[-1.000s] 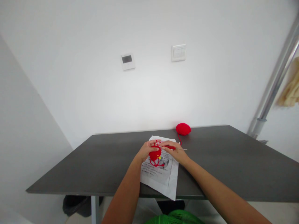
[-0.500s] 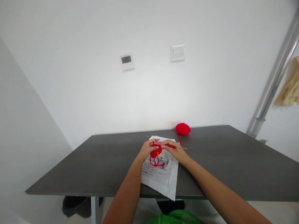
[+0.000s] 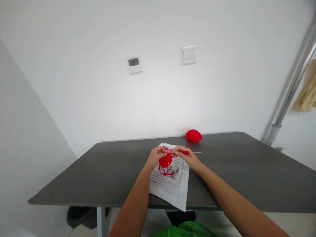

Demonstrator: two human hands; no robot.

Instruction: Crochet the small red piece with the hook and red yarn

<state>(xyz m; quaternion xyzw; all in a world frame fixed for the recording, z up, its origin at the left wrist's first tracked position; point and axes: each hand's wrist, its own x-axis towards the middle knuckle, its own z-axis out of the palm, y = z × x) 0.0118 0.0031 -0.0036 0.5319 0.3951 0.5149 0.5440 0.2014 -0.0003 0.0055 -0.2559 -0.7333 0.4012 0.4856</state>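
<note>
Pinched in my left hand (image 3: 156, 156) is a small round piece of red crochet work (image 3: 165, 160), with a yellow stitch marker (image 3: 170, 163) at its right edge. Loops of red yarn (image 3: 164, 170) hang below it. My right hand (image 3: 185, 154) is closed around the red handle of a crochet hook (image 3: 195, 152), whose thin metal end sticks out to the right. The fingertips of both hands nearly meet at the top of the piece. Beneath them lies a printed sheet of paper (image 3: 170, 189) with text and a picture.
A red ball of yarn (image 3: 194, 136) sits at the back of the dark table (image 3: 111, 174), against the wall; a strand runs from it toward my right hand. Below the table's left side stands a black bin (image 3: 81, 215).
My right hand has turned a little, and the crochet hook now lies nearly level. The red piece has tilted slightly in my left hand and shows more of its face.
</note>
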